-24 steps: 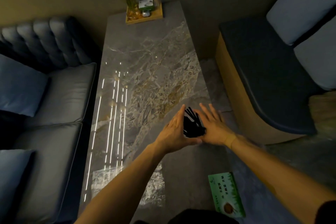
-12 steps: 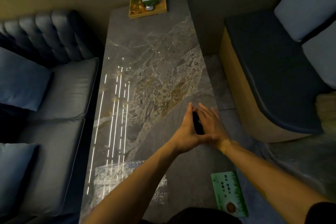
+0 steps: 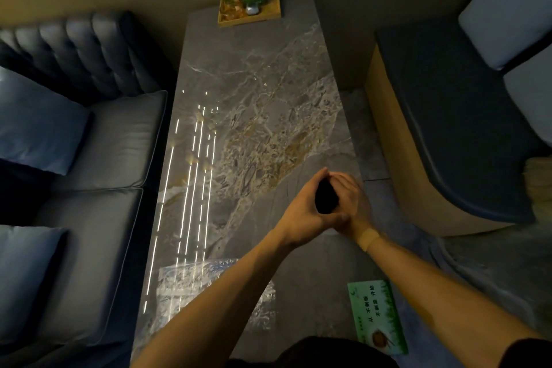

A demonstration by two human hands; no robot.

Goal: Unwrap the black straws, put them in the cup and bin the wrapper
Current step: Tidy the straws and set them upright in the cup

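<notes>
Both of my hands are pressed together around a dark bundle of black straws (image 3: 325, 199) above the right side of the marble table (image 3: 254, 84). My left hand (image 3: 304, 212) cups the bundle from the left and my right hand (image 3: 349, 197) closes on it from the right, fingers curled. Only the top of the bundle shows as a black patch between my palms. A clear crinkled plastic wrapper (image 3: 215, 293) lies flat on the table near its front edge, partly under my left forearm. No cup or bin is in view.
A green printed card (image 3: 378, 315) lies at the table's front right corner. A wooden tray (image 3: 268, 13) with a plant vase and small items stands at the far end. A dark sofa (image 3: 89, 158) runs along the left, a padded bench (image 3: 448, 128) along the right.
The straws were fanned out between my spread hands. My hands have since closed together, gathering them into a tight bundle, and my right fingers have curled over it.
</notes>
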